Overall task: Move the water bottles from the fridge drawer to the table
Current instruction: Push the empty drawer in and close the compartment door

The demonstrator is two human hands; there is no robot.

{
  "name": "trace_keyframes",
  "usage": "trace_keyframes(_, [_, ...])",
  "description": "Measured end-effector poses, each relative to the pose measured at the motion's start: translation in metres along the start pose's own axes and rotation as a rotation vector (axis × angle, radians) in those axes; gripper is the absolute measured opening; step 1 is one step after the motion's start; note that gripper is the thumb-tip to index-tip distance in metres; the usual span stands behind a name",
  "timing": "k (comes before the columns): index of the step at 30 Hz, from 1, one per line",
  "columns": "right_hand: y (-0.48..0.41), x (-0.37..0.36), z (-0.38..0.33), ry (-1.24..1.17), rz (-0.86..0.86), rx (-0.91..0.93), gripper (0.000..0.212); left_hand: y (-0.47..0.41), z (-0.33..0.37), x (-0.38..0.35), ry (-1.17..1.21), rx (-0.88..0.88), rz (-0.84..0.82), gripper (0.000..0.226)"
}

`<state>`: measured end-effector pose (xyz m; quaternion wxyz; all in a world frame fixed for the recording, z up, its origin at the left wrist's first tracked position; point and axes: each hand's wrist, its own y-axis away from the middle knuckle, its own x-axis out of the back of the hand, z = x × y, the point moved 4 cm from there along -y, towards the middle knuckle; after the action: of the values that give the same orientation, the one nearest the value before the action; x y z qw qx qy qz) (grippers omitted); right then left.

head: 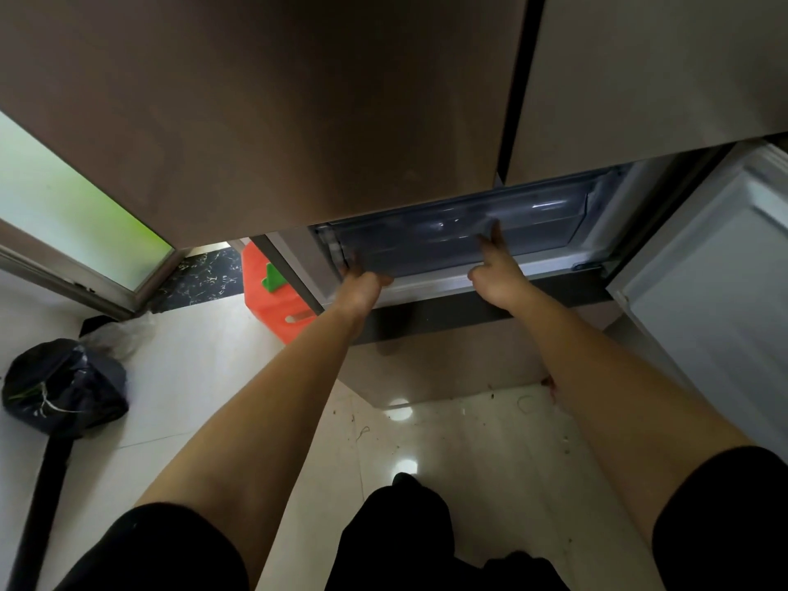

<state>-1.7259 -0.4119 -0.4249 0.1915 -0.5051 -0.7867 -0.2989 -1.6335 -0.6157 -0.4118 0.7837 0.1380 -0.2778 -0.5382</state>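
The fridge drawer (426, 249) is translucent grey plastic, lying level and low. Rounded glints inside may be water bottles (447, 226).

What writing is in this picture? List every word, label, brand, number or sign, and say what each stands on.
None can be read. The brown fridge doors, the clear plastic fridge drawer, the orange plastic stool and the black plastic bag show no lettering. The white veins on the black floor strip are marbling, not text.

Left hand (362, 287) and right hand (496, 270) are bare, forearms too; black short sleeves (162, 548); below, seemingly black trousers (396, 535).
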Motion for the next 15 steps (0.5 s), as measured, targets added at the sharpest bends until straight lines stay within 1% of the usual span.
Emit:
trace_keyframes(3, [0.017,0.017,0.001,-0.028,0.079,0.031,0.064,0.017,0.007,0.004,-0.064,-0.085,0.001,0.069])
trace_keyframes(6, [0.051,0.041,0.001,-0.087,0.230,0.021,0.052,0.044,0.018,0.001,-0.273,-0.217,-0.048,0.066])
trace_keyframes(8, [0.082,0.063,0.001,-0.090,0.325,0.066,0.046,0.066,0.027,-0.008,-0.400,-0.305,-0.048,0.062])
trace_keyframes(11, [0.136,0.107,0.007,-0.008,0.473,0.140,0.039,0.099,0.047,-0.034,-0.466,-0.416,-0.054,0.061])
trace_keyframes(15, [0.221,0.189,0.024,0.217,0.799,0.261,0.030,0.142,0.083,-0.096,-0.467,-0.513,-0.104,0.062])
